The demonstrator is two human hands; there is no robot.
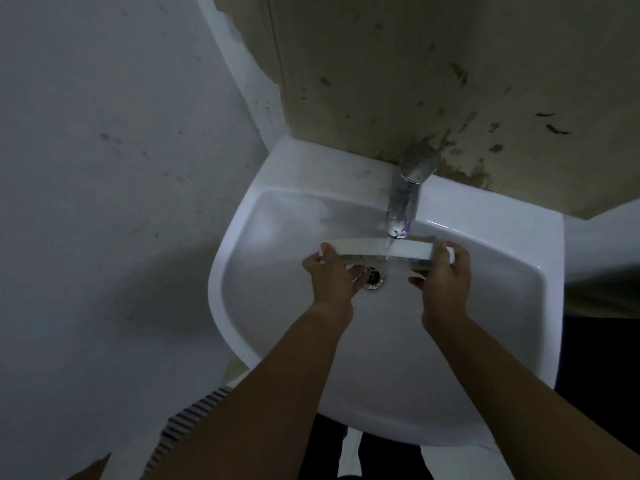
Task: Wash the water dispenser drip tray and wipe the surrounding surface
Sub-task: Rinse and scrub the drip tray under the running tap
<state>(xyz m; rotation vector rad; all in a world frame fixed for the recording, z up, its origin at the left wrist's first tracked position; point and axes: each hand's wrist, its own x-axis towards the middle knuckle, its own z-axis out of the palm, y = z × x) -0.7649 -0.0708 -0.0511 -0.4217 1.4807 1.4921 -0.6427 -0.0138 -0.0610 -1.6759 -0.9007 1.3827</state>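
Note:
A long white drip tray (374,249) is held level over the white sink (270,334), right under the chrome tap (403,206). Water runs from the spout onto the tray's upper edge. My left hand (332,275) grips the tray's left end, thumb on top and fingers underneath. My right hand (445,271) grips the right end the same way. The tray's underside looks dark and grimy. The metal drain (374,278) shows just below the tray.
A stained beige wall panel (450,81) rises behind the tap. A grey-white wall (104,168) stands to the left. A striped grille-like object (187,420) lies on the floor at lower left. A dark gap (606,358) lies to the sink's right.

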